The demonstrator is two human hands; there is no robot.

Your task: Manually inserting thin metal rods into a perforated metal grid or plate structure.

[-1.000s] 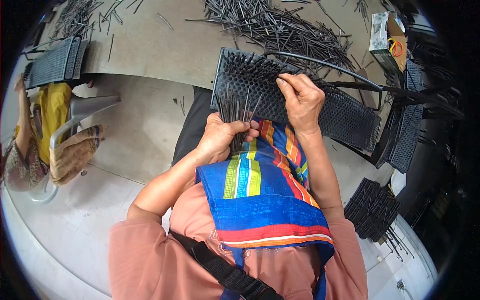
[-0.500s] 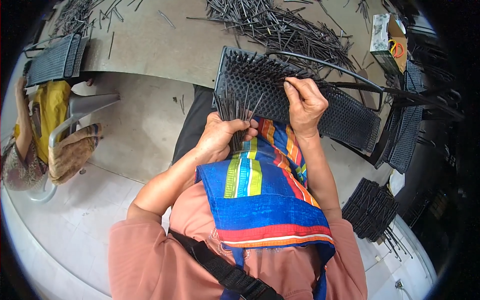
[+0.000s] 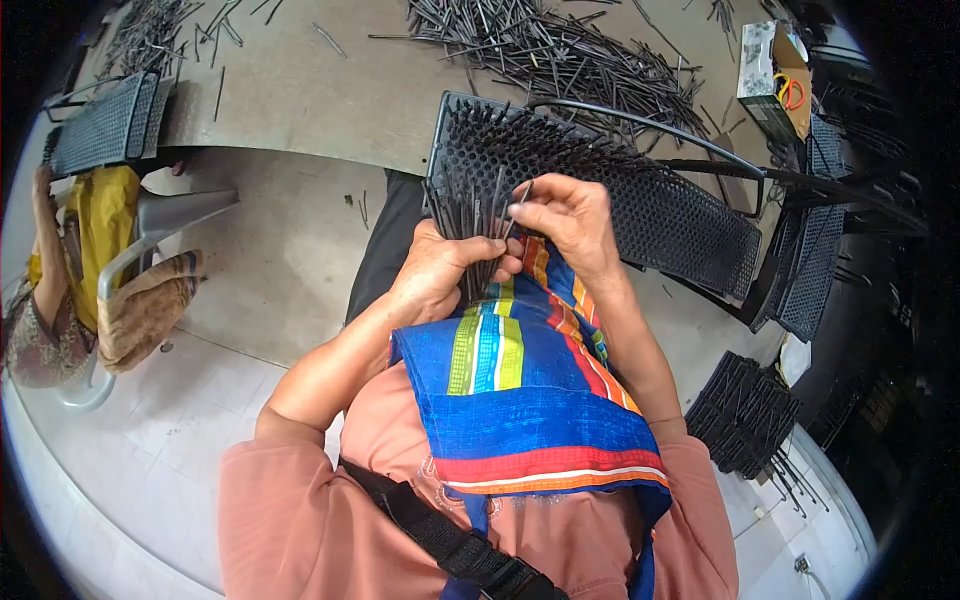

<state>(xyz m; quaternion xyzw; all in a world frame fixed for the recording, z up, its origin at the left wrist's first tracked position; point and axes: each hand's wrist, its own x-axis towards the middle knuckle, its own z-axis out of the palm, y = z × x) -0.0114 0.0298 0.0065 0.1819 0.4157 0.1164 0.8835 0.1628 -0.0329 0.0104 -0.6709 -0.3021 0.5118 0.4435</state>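
My left hand (image 3: 440, 272) grips a bundle of thin dark metal rods (image 3: 478, 215) that stand upright over my lap. My right hand (image 3: 565, 215) pinches the top of a single rod (image 3: 518, 203) at the bundle's right side. Just behind both hands lies a black perforated panel (image 3: 660, 210), some rods standing in its holes at the left end. A bright blue striped cloth (image 3: 530, 390) covers my lap below the hands.
A big heap of loose rods (image 3: 560, 50) lies on the grey table (image 3: 300, 90). Another perforated panel (image 3: 100, 125) sits at the far left, more panels (image 3: 810, 270) at the right. A person in yellow (image 3: 60, 270) sits at the left. A small box (image 3: 775, 75) stands at the upper right.
My right hand has come back from the perforated panel toward the bundle and now pinches a rod there. My left hand has stayed put with the bundle.
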